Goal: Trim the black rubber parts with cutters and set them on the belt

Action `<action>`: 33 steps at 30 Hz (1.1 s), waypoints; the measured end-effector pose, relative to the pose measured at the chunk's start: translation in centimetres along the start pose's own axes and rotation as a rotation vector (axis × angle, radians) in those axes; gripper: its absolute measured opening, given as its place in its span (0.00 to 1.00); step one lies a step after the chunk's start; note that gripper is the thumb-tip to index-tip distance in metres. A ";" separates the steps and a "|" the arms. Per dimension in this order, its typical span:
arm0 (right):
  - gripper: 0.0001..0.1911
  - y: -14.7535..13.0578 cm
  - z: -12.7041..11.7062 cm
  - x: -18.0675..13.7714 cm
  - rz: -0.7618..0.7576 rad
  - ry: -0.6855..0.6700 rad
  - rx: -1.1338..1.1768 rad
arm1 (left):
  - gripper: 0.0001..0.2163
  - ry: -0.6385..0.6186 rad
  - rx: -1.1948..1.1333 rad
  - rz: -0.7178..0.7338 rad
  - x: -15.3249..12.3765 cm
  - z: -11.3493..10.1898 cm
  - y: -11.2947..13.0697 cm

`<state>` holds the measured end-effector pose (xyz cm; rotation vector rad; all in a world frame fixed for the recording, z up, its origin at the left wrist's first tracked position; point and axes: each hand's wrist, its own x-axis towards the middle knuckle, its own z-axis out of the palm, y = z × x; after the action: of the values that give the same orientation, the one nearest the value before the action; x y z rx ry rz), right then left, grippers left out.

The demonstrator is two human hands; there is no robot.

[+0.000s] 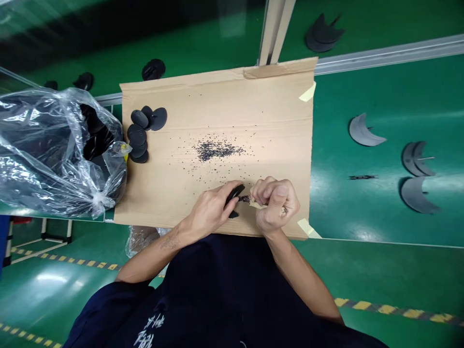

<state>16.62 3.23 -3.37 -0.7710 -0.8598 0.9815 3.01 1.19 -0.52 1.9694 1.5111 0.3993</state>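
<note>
My left hand (208, 212) is closed around a curved black plastic piece (235, 193), which pokes out past the thumb and fingers. My right hand (276, 203) is wrapped in a fist around pliers with pale handles (258, 205). Their dark metal tip touches or nearly touches the black piece; my fingers hide the exact contact. Both hands are over the near part of a cardboard sheet (279, 140). Beyond them, a scatter of tiny black scraps (217, 150) lies on the cardboard.
Several black oval pieces (137, 135) lie at the cardboard's left, beside a clear plastic bag (54, 159) holding dark pieces. On the green tabletop to the right are curved grey pieces (366, 130) and a thin dark object (363, 177). An upright post (275, 31) stands behind the cardboard.
</note>
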 end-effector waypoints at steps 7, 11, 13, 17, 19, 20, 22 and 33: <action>0.20 0.0 0.0 -0.3 -0.014 0.017 0.004 | 0.05 0.022 -0.031 -0.050 -0.1 -0.3 0.0; 0.20 0.0 0.0 -0.4 -0.007 0.042 -0.003 | 0.03 -0.015 -0.016 -0.084 0.1 -0.3 0.1; 0.20 0.0 0.0 -0.4 -0.009 0.040 0.014 | 0.04 -0.032 0.018 -0.102 0.2 -0.3 0.2; 0.19 0.0 -0.1 -0.5 -0.007 0.034 0.027 | 0.08 -0.035 0.064 -0.104 0.2 -0.3 0.3; 0.19 0.1 -0.2 -0.6 -0.001 0.041 0.023 | 0.12 -0.019 0.059 -0.099 0.1 -0.1 0.4; 0.19 0.1 -0.2 -0.6 0.004 0.042 0.024 | 0.12 -0.009 0.050 -0.100 0.0 0.0 0.5; 0.19 0.1 -0.3 -0.7 0.016 0.038 0.028 | 0.10 0.005 0.025 -0.111 -0.1 0.3 0.6; 0.18 0.3 -0.5 -0.7 -0.014 0.021 0.030 | 0.18 -0.080 -0.031 -0.131 -0.3 0.5 1.1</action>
<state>16.74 2.63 -4.07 -0.7474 -0.8298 0.9708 4.03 0.56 -0.13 1.8283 1.5632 0.2836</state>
